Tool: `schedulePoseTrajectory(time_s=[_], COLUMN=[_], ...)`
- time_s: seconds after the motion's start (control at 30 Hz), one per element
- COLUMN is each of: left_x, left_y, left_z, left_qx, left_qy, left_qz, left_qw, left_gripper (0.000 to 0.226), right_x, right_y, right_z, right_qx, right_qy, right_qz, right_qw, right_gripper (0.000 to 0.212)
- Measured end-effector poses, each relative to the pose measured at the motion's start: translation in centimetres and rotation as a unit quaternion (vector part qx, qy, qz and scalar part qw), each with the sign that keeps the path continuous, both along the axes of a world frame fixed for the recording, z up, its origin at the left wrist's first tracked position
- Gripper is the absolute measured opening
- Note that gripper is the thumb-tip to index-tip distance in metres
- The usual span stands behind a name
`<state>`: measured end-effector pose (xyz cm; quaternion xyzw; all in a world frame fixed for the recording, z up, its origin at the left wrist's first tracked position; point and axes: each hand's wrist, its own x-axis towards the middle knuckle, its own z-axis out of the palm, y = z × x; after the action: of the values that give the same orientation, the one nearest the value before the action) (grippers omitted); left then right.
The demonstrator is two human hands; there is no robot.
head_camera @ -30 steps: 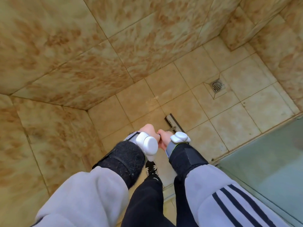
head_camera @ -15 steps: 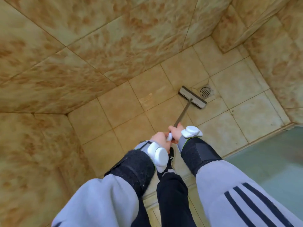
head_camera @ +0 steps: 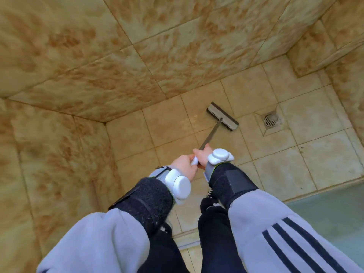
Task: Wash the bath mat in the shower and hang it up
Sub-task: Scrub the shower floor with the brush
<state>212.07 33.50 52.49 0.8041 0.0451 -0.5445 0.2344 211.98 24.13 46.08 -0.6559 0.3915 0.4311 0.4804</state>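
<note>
Grips a long-handled scrub brush (head_camera: 222, 119) two-handed: left hand (head_camera: 184, 167) clenched round the white end of the handle, right hand (head_camera: 202, 155) clenched round the dark shaft just beyond it, touching the left. Wears a white puck-like device on each wrist (black straps beneath, grey sleeves behind). Rests the brush head bristles-down on the beige shower floor (head_camera: 315, 146), just left of the round drain (head_camera: 270, 120) and near the far wall. Stands at the threshold, with a flat grey-green surface (head_camera: 334, 213) at near right, possibly the bath mat, though too blurred to be sure.
</note>
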Motion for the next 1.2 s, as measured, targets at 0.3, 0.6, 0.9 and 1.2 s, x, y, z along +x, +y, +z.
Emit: schedulePoseTrajectory(time_s=[0.3,0.6,0.9,1.2], left_x=[-0.2,-0.2,4.6,4.7], left_y=[20.2,23.9,6.6,-4.3], left_z=[4.2,3.0,-0.6,-4.5], left_qx=[0.078,0.104,0.031,-0.025], left_qy=[-0.051,-0.017,-0.006,0.014], left_qz=[0.017,-0.014,-0.125,-0.149], left_qw=[0.995,0.994,0.992,0.988], left_gripper=[0.031,0.031,0.037,0.042], right_x=[1.2,0.2,3.5,3.2], right_y=[20.4,23.3,5.6,-4.5], right_z=[4.0,3.8,-0.2,-6.2], right_qx=[0.138,0.210,0.046,-0.074], right_qy=[0.002,0.035,0.042,0.056], right_qz=[0.023,0.044,0.017,-0.045], right_qw=[0.990,0.976,0.998,0.995], right_gripper=[0.020,0.036,0.043,0.043])
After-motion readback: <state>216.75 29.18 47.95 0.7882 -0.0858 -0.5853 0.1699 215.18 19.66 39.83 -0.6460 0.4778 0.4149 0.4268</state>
